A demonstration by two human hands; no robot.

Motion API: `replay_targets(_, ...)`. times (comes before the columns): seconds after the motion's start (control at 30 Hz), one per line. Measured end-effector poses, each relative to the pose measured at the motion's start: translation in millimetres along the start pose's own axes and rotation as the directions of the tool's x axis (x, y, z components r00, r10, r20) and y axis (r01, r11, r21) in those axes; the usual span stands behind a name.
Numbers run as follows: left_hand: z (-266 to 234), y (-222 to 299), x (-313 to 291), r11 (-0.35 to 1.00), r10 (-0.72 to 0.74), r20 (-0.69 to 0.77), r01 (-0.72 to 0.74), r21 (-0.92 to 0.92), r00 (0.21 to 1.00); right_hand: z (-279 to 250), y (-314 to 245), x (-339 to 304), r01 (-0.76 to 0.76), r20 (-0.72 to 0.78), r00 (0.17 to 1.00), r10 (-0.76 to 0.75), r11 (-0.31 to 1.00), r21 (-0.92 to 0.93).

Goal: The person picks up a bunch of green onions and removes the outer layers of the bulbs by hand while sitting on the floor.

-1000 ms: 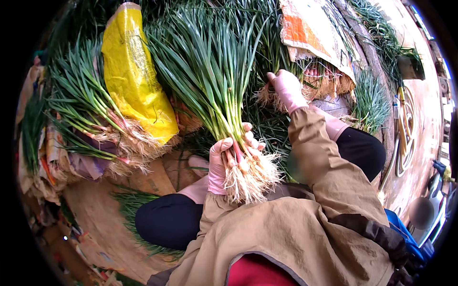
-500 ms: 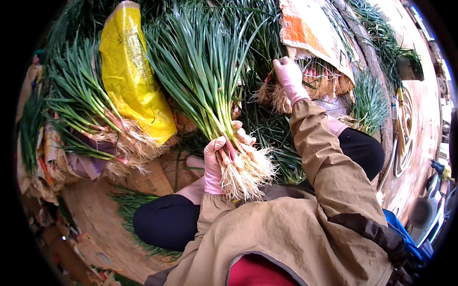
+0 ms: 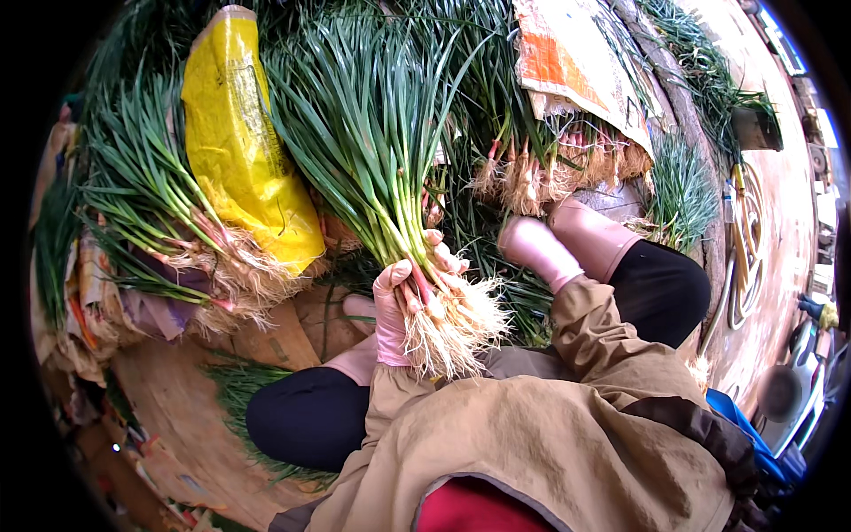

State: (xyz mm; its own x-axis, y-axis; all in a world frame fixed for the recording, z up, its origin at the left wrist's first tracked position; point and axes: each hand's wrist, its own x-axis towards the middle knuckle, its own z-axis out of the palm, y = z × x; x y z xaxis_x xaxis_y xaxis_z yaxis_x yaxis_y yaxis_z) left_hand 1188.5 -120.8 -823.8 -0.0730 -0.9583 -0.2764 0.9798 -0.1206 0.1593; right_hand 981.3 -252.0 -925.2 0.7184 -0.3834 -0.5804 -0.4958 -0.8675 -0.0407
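Note:
My left hand (image 3: 392, 310), in a pink glove, is wrapped round a bunch of green garlic (image 3: 403, 213) just above its pale, bushy roots. The long flat leaves point away from me. My right hand (image 3: 536, 248), gloved the same way, is smeared by motion in front of my right knee; its fingers cannot be made out. Just beyond it lies a pile of green garlic (image 3: 527, 177) with roots toward me, partly under a white and orange woven sack (image 3: 576, 66).
A yellow sack (image 3: 244, 151) covers part of the heap at left, beside more green garlic (image 3: 168, 195). Loose leaves lie by my left knee (image 3: 306, 417). At right are a wooden beam (image 3: 678, 106), a coiled hose (image 3: 747, 239) and a dark container (image 3: 755, 126).
My right hand has drawn back from the pile at right toward my body, to beside the roots of the held bunch. My left hand keeps its hold, nearly still.

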Motion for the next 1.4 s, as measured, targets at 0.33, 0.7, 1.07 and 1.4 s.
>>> replay_targets(0.33, 19, -4, 1, 0.999, -0.013, -0.061, 0.01, -0.042, 0.998, -78, 63, 68, -0.546, 0.122, 0.574, 0.81, 0.268, 0.794)
replay_targets(0.7, -16, 7, 0, 0.921, -0.1, -0.255, 0.186, 0.341, 0.962, -84, -63, 6, 0.228, -0.059, 0.926, 0.373, -0.43, 0.873)
replay_targets(1.07, 6, -4, 10, 0.989, -0.047, -0.093, 0.059, 0.136, 0.995, 39, -8, 5, 0.02, 0.649, 0.704, -0.288, 0.921, 0.388)
replay_targets(1.4, 18, -3, 11, 0.995, 0.03, -0.069, -0.023, 0.097, 0.997, -91, 69, 58, -0.275, -0.085, 0.604, 0.792, 0.307, 0.911)
